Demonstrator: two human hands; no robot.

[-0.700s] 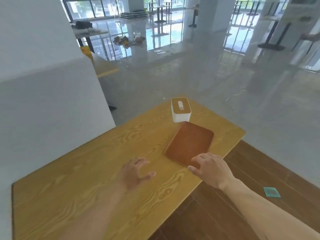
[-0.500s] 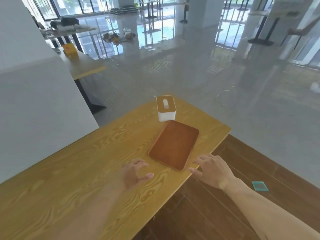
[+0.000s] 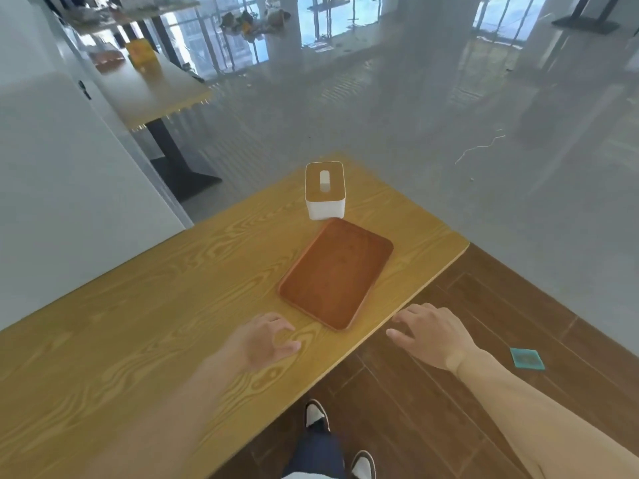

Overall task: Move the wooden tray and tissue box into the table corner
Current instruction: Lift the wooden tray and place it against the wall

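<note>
We are holding our left hand (image 3: 262, 340) over the bench (image 3: 138, 323), fingers loosely spread and curled, gripping nothing. Our right hand (image 3: 432, 335) is hovering off the bench edge above the dark wood floor (image 3: 518, 323), fingers apart, also empty. The wooden tray (image 3: 337, 273) is lying flat just ahead of the left hand and between both hands, its near corner close to the left fingertips but not touching them. It is sitting angled near the bench's right edge. The tissue box (image 3: 325, 190) is standing upright beyond the tray's far end, just beside it; we cannot tell if they are touching. It is sitting toward the far bench corner, well ahead of both hands. A teal square (image 3: 527, 358) is lying on the floor right of the right wrist. Our shoes (image 3: 316, 413) are showing below the bench edge.
</note>
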